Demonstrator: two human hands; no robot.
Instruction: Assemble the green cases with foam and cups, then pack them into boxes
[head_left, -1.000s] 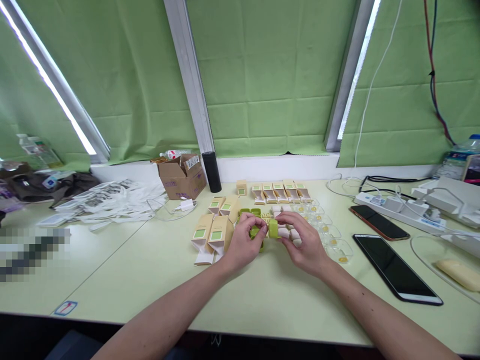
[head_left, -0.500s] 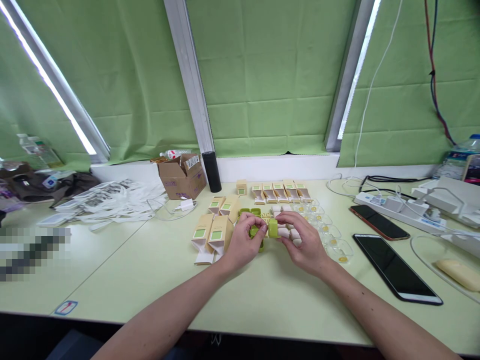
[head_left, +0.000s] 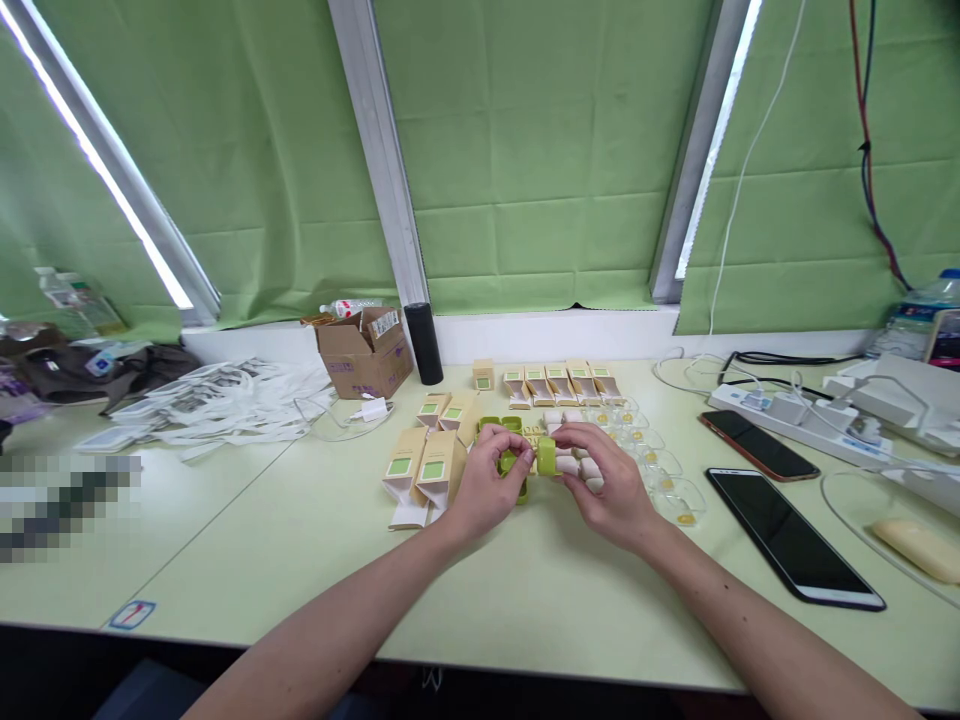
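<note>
My right hand (head_left: 611, 485) holds a small green square-sided plastic piece (head_left: 547, 456) between thumb and fingers. My left hand (head_left: 491, 480) is pinched at the piece's left side, with a small yellowish part just showing at its fingertips; what that part is I cannot make out. Behind and partly under my hands lie more green plastic pieces (head_left: 500, 424), small yellow rings (head_left: 531, 431) and whitish rounded pieces (head_left: 589, 468). To the right of my right hand are clear plastic domes with yellow centres (head_left: 651, 456). Small open cartons (head_left: 436, 466) stand left of my left hand.
A row of small cartons (head_left: 557, 383) stands behind my hands. A brown cardboard box (head_left: 365, 355) and black cylinder (head_left: 424, 344) are by the wall. White strapped items (head_left: 225, 400) pile at left. Phones (head_left: 795, 540) and a power strip (head_left: 799, 420) lie at right.
</note>
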